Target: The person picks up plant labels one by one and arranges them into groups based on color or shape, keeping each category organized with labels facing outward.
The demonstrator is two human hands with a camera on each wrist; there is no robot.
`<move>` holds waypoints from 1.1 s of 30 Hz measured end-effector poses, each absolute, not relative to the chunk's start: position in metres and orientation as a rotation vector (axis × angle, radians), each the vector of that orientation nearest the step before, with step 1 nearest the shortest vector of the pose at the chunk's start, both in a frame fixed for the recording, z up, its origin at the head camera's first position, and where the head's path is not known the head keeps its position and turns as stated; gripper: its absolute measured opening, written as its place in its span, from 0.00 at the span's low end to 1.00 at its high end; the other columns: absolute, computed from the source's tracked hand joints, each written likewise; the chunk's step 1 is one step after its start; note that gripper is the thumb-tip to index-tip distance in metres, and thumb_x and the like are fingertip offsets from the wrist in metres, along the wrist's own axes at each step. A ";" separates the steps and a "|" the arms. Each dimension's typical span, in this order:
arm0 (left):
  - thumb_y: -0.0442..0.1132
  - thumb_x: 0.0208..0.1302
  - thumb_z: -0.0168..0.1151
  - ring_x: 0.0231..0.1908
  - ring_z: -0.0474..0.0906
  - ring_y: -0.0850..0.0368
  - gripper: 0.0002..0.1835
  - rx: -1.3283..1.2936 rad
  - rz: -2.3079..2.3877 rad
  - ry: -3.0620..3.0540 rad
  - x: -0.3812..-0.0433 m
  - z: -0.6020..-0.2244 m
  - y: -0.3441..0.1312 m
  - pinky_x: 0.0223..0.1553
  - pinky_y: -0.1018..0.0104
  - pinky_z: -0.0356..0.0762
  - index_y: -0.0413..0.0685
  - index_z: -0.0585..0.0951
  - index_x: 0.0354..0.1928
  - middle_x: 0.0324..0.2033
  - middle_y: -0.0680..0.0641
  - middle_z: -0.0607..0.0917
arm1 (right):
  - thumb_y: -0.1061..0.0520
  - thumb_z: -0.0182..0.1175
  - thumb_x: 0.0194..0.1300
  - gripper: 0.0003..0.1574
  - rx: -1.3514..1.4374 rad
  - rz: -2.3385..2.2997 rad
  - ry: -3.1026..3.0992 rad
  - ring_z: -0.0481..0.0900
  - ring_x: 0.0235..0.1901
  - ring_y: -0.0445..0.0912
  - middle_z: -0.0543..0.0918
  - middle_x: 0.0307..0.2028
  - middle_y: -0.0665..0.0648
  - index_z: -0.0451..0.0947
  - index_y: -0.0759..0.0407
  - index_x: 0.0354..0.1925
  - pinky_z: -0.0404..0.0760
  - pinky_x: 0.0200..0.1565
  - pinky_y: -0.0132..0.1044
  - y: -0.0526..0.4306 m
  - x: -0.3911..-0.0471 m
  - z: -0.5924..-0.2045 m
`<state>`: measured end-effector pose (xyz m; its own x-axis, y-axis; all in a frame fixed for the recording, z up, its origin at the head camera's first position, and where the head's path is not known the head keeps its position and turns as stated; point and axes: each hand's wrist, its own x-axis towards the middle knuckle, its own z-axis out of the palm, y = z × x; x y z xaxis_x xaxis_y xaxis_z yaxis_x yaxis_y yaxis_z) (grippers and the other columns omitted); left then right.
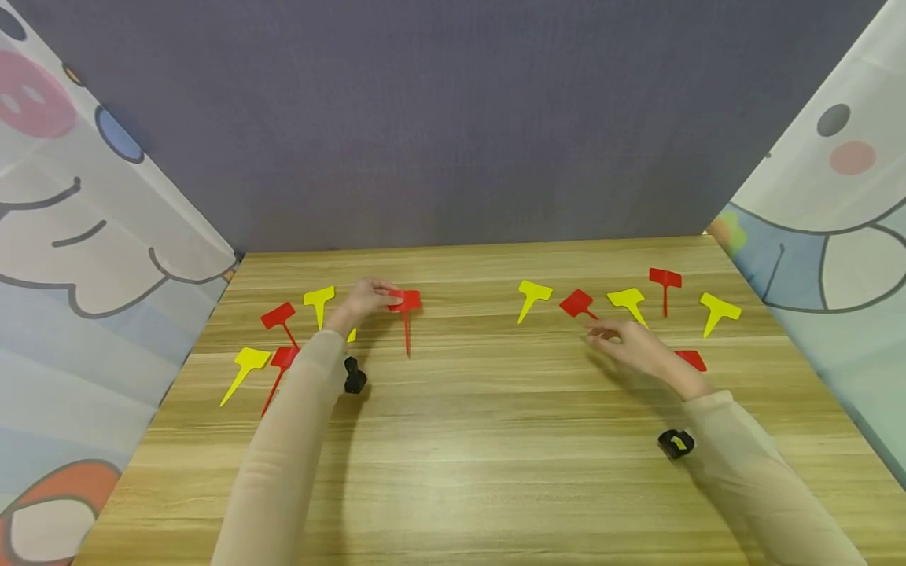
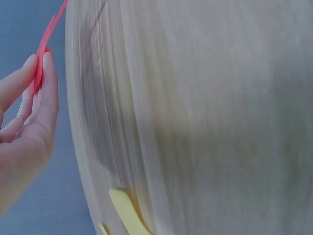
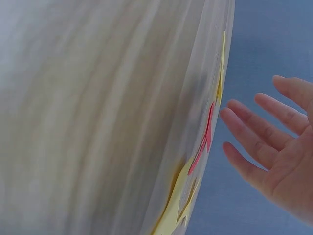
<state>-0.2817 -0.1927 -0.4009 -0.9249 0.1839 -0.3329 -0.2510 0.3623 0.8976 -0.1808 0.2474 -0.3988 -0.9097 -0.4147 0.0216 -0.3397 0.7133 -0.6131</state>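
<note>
- Head view: pinched a red tag (image 1: 411, 299) by its broad head between the thumb and fingers of the left hand (image 1: 362, 303), in the left half of the bench (image 1: 481, 440), with the slim stem pointing toward the near side.
- Had the right hand (image 1: 633, 346) loosely bent at the fingers and gripping nothing, just beside the stem of a second red tag (image 1: 576, 303); could not make out any contact for certain.
- Showed a yellow tag (image 1: 319, 296) just beyond the left wrist, and farther left a yellow-and-red trio, partly covered by the left sleeve (image 1: 283, 448).
- Showed more red and yellow pieces around the right hand, including a partly hidden red piece (image 1: 692, 360) beside the right wrist.
- Left wrist view: nipped the held red tag, nearly edge-on, between thumb and fingertips, against the dark backdrop (image 2: 49, 191); could not tell whether it met the bench.
- Right wrist view: spread the right hand wide, with fingers apart and nothing in the grasp, near red and yellow pieces lying along the bench's far part.
</note>
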 end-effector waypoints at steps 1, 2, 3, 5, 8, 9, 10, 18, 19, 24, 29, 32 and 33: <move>0.29 0.57 0.57 0.30 0.78 0.62 0.18 -0.056 1.585 2.244 -0.281 -0.401 -0.192 0.47 0.58 0.74 0.30 0.69 0.50 0.41 0.39 0.78 | 0.59 0.52 0.63 0.21 -0.625 -0.972 2.797 0.77 0.40 0.53 0.80 0.40 0.61 0.71 0.71 0.51 0.75 0.42 0.48 0.247 -0.182 -0.399; 0.29 0.57 0.57 0.30 0.78 0.61 0.18 -0.050 1.576 2.240 -0.281 -0.402 -0.191 0.47 0.58 0.74 0.30 0.69 0.50 0.40 0.40 0.79 | 0.59 0.52 0.62 0.21 -0.630 -0.977 2.796 0.77 0.40 0.53 0.80 0.40 0.61 0.71 0.71 0.51 0.76 0.42 0.48 0.247 -0.182 -0.399; 0.28 0.57 0.57 0.29 0.78 0.61 0.18 -0.046 1.586 2.220 -0.280 -0.402 -0.189 0.46 0.57 0.74 0.29 0.69 0.50 0.39 0.40 0.79 | 0.59 0.52 0.62 0.21 -0.636 -0.983 2.795 0.77 0.40 0.53 0.81 0.40 0.62 0.71 0.71 0.51 0.76 0.42 0.48 0.246 -0.183 -0.400; 0.28 0.57 0.57 0.29 0.79 0.60 0.18 -0.046 1.597 2.190 -0.280 -0.403 -0.187 0.46 0.57 0.74 0.28 0.69 0.49 0.36 0.41 0.80 | 0.59 0.52 0.62 0.21 -0.639 -0.993 2.792 0.77 0.39 0.53 0.81 0.40 0.62 0.71 0.72 0.50 0.76 0.42 0.47 0.245 -0.184 -0.400; 0.25 0.56 0.56 0.28 0.79 0.59 0.18 -0.070 1.639 2.127 -0.278 -0.404 -0.183 0.46 0.57 0.75 0.26 0.69 0.49 0.33 0.42 0.79 | 0.60 0.52 0.62 0.20 -0.635 -0.995 2.793 0.77 0.39 0.54 0.81 0.39 0.62 0.72 0.72 0.50 0.76 0.41 0.47 0.244 -0.186 -0.401; 0.24 0.56 0.55 0.28 0.79 0.59 0.18 -0.078 1.653 2.111 -0.278 -0.405 -0.181 0.46 0.58 0.75 0.26 0.69 0.49 0.32 0.42 0.79 | 0.60 0.52 0.62 0.20 -0.640 -0.993 2.794 0.77 0.39 0.54 0.81 0.39 0.62 0.72 0.72 0.49 0.76 0.41 0.47 0.243 -0.186 -0.401; 0.24 0.56 0.55 0.27 0.79 0.59 0.18 -0.084 1.656 2.107 -0.277 -0.405 -0.180 0.45 0.58 0.75 0.25 0.68 0.49 0.32 0.42 0.79 | 0.60 0.52 0.62 0.20 -0.640 -0.991 2.799 0.77 0.39 0.54 0.81 0.39 0.62 0.72 0.72 0.49 0.76 0.41 0.47 0.242 -0.187 -0.401; 0.25 0.56 0.57 0.28 0.79 0.60 0.18 -0.069 1.610 2.117 -0.272 -0.406 -0.177 0.42 0.61 0.77 0.27 0.70 0.49 0.33 0.43 0.81 | 0.58 0.53 0.62 0.21 -0.640 -0.965 2.834 0.78 0.38 0.54 0.81 0.38 0.62 0.72 0.72 0.49 0.77 0.39 0.46 0.239 -0.192 -0.401; 0.25 0.56 0.56 0.28 0.79 0.60 0.18 -0.066 1.604 2.113 -0.272 -0.406 -0.176 0.42 0.61 0.77 0.27 0.70 0.50 0.34 0.43 0.81 | 0.58 0.53 0.62 0.21 -0.641 -0.961 2.833 0.78 0.38 0.53 0.81 0.38 0.62 0.72 0.72 0.49 0.77 0.39 0.46 0.239 -0.192 -0.401; 0.26 0.56 0.56 0.29 0.79 0.61 0.18 -0.065 1.589 2.107 -0.272 -0.408 -0.176 0.42 0.62 0.77 0.27 0.70 0.50 0.35 0.43 0.81 | 0.57 0.52 0.63 0.22 -0.632 -0.958 2.814 0.78 0.39 0.54 0.81 0.38 0.61 0.71 0.71 0.50 0.77 0.39 0.46 0.238 -0.193 -0.400; 0.26 0.56 0.57 0.29 0.79 0.61 0.19 -0.050 1.588 2.103 -0.272 -0.410 -0.175 0.41 0.63 0.77 0.27 0.70 0.50 0.32 0.45 0.81 | 0.56 0.52 0.63 0.22 -0.615 -0.964 2.804 0.78 0.40 0.54 0.81 0.39 0.61 0.71 0.71 0.50 0.77 0.40 0.47 0.237 -0.193 -0.399; 0.26 0.56 0.57 0.28 0.79 0.61 0.18 -0.065 1.597 2.103 -0.272 -0.412 -0.173 0.39 0.64 0.78 0.27 0.71 0.49 0.31 0.45 0.81 | 0.57 0.52 0.63 0.21 -0.627 -0.977 2.804 0.78 0.40 0.55 0.81 0.39 0.62 0.72 0.71 0.50 0.77 0.40 0.47 0.237 -0.193 -0.399; 0.26 0.56 0.57 0.28 0.79 0.61 0.18 -0.067 1.598 2.103 -0.272 -0.412 -0.173 0.39 0.65 0.78 0.26 0.70 0.49 0.31 0.45 0.81 | 0.57 0.53 0.63 0.21 -0.633 -0.980 2.804 0.78 0.40 0.55 0.81 0.40 0.62 0.72 0.71 0.50 0.77 0.40 0.48 0.237 -0.193 -0.400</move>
<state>-0.2716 -0.1725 -0.4124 -0.8768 0.2516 -0.4097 -0.3274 0.3117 0.8920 -0.1932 0.2367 -0.3995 -0.9079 -0.4174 0.0376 -0.3500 0.7058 -0.6160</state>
